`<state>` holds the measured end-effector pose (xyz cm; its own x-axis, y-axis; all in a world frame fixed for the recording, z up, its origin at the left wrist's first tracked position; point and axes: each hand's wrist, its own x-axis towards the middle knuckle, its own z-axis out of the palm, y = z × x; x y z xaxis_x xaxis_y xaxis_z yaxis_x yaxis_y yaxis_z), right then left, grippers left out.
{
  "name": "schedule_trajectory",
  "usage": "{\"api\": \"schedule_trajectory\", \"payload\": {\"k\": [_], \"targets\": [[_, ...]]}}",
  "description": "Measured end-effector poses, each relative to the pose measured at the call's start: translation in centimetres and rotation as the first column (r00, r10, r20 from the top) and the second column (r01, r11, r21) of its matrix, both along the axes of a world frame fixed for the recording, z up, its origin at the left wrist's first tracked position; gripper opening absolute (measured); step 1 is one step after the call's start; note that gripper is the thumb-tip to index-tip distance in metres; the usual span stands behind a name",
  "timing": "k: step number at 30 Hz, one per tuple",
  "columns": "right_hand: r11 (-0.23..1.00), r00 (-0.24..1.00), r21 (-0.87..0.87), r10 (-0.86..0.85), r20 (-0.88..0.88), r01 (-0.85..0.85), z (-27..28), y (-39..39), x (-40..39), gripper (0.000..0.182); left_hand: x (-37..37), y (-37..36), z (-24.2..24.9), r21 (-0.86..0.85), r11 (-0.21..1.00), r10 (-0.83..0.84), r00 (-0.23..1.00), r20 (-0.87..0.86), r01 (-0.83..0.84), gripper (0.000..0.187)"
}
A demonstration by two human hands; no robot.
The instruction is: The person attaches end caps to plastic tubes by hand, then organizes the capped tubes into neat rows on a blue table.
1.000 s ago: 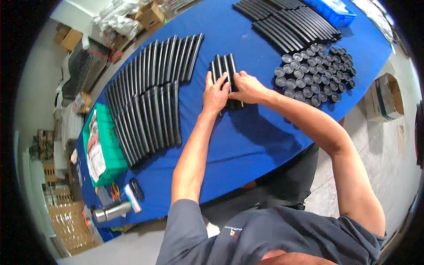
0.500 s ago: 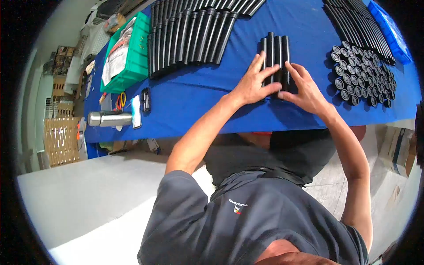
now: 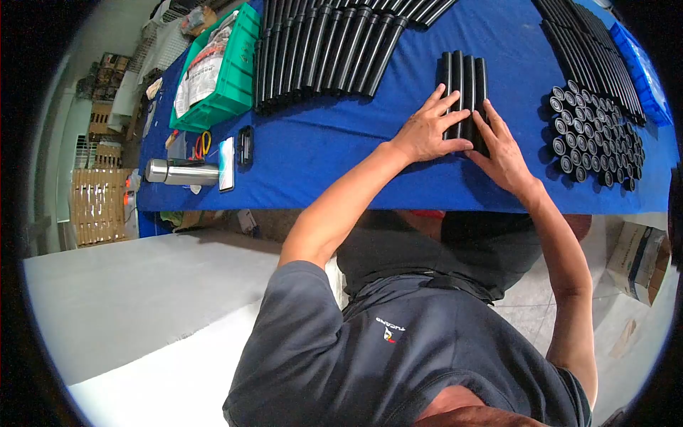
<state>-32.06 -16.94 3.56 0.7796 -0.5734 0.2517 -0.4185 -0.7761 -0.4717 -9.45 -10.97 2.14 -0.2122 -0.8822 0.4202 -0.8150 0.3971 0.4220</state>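
Observation:
Several black tubes (image 3: 469, 89) lie side by side on the blue cloth in front of me, their far ends nearly level. My left hand (image 3: 429, 134) rests across the left and near part of this row, fingers spread and thumb pointing right. Along the right side, my right hand (image 3: 502, 153) touches the outer tube with its fingers stretched out. The two thumbs come close together at the near ends, which the hands partly hide. Neither hand is wrapped round a tube.
A large group of black tubes (image 3: 324, 53) lies at the far left, beside a green crate (image 3: 235, 78). Stacked black round-ended pieces (image 3: 594, 135), long black rods (image 3: 594, 60) and a blue tray (image 3: 644, 75) are on the right. A steel flask (image 3: 181, 171) and a phone (image 3: 226, 164) lie left.
The far ends of the tubes are more even; the leftmost tube sits further forward beside the others. Both hands stay on the row, fingers slightly shifted. The whole view has shifted a little.

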Motion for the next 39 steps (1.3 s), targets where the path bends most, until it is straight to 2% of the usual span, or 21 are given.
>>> {"api": "schedule_trajectory", "payload": {"k": [3, 5, 8, 11, 12, 15, 16, 19, 23, 24, 26, 27, 28, 29, 30, 31, 32, 35, 37, 39], "targets": [[1.000, 1.000, -0.023, -0.013, -0.001, 0.013, -0.4, 0.1, -0.3, 0.081, 0.6, -0.6, 0.7, 0.010, 1.000, 0.019, 0.973, -0.232, -0.017, 0.073], [0.999, 1.000, -0.005, -0.031, -0.001, 0.031, -0.3, 0.3, 0.0, 0.083, 1.9, -2.4, 0.4, -0.044, 0.996, 0.059, 0.956, -0.288, -0.075, 0.068], [0.997, 0.999, 0.052, -0.050, 0.006, 0.050, 0.6, 0.5, 0.0, 0.086, 3.3, -5.7, 0.7, -0.087, 0.990, 0.093, 0.975, -0.203, -0.113, 0.066], [0.999, 0.999, 0.018, -0.047, -0.008, 0.047, 0.5, 0.4, 0.0, 0.087, 3.6, -8.9, -0.3, -0.080, 0.996, 0.030, 0.994, -0.105, -0.038, 0.067], [0.999, 0.999, 0.015, -0.041, -0.009, 0.042, 0.4, 0.4, -0.1, 0.088, 3.4, -9.7, -0.7, -0.057, 0.998, 0.009, 0.990, -0.140, -0.017, 0.062], [0.999, 0.999, 0.022, -0.042, 0.010, 0.042, 0.4, 0.3, -0.1, 0.090, 3.1, -11.6, -1.3, -0.066, 0.997, -0.037, 0.999, -0.007, 0.036, 0.055], [0.998, 0.998, 0.036, -0.053, 0.027, 0.052, 0.4, 0.3, -0.1, 0.090, 2.9, -11.7, -1.4, -0.059, 0.997, -0.056, 0.998, -0.033, 0.054, 0.048], [0.998, 0.999, 0.065, -0.027, 0.035, 0.024, 0.6, 0.2, -0.1, 0.089, 3.1, -11.5, -1.5, -0.010, 0.990, -0.140, 0.990, 0.000, 0.140, 0.046], [0.999, 1.000, 0.047, 0.007, 0.017, -0.008, 0.6, -0.2, -0.2, 0.086, 3.2, -10.9, -0.7, 0.014, 0.980, -0.197, 0.975, 0.098, 0.197, 0.040], [0.996, 0.997, 0.085, 0.018, 0.078, -0.025, 0.4, -0.4, -0.3, 0.087, 3.1, -10.9, -0.3, 0.031, 0.978, -0.209, 0.973, 0.095, 0.207, 0.039], [0.988, 0.993, 0.138, 0.058, 0.104, -0.072, 1.4, -0.7, -0.6, 0.088, 3.1, -11.1, 0.2, 0.007, 0.972, -0.235, 0.963, 0.136, 0.236, 0.039], [0.980, 0.991, 0.178, 0.067, 0.117, -0.087, 2.1, -1.3, -0.9, 0.088, 2.9, -11.0, 0.7, 0.021, 0.972, -0.233, 0.967, 0.103, 0.233, 0.038], [0.975, 0.988, 0.186, 0.100, 0.119, -0.121, 3.1, -2.3, -1.4, 0.087, 2.6, -11.0, 1.8, 0.058, 0.973, -0.229, 0.963, 0.141, 0.223, 0.039], [0.966, 0.984, 0.205, 0.132, 0.121, -0.155, 4.0, -3.2, -2.1, 0.086, 2.5, -11.2, 2.2, 0.102, 0.962, -0.263, 0.959, 0.105, 0.253, 0.040], [0.983, 0.986, 0.093, 0.150, 0.065, -0.156, 5.1, -5.2, -2.8, 0.085, 2.5, -11.4, 2.4, 0.139, 0.963, -0.251, 0.955, 0.155, 0.231, 0.041], [0.983, 0.983, -0.012, 0.183, 0.005, -0.183, 6.3, -8.0, -3.4, 0.083, 2.4, -11.4, 2.1, 0.173, 0.959, -0.246, 0.963, 0.111, 0.225, 0.040], [0.987, 0.990, -0.078, 0.143, -0.014, -0.144, 7.3, -11.0, -3.4, 0.078, 2.6, -11.4, 2.1, 0.221, 0.949, -0.248, 0.964, 0.093, 0.223, 0.040], [0.962, 0.998, -0.272, -0.020, 0.064, 0.037, 7.1, -22.4, -3.7, 0.052, 2.8, -11.2, 2.4, 0.243, 0.942, -0.260, 0.961, 0.095, 0.231, 0.042], [0.918, 0.981, -0.370, -0.178, -0.070, 0.141, 5.7, -31.2, -4.1, 0.046, 3.1, -11.2, 2.3, 0.248, 0.942, -0.256, 0.962, 0.095, 0.227, 0.044], [0.901, 0.865, -0.309, -0.397, -0.305, 0.305, 5.3, -38.5, -4.5, 0.051, 2.9, -11.5, 2.4, 0.248, 0.942, -0.256, 0.962, 0.095, 0.226, 0.044]]}}
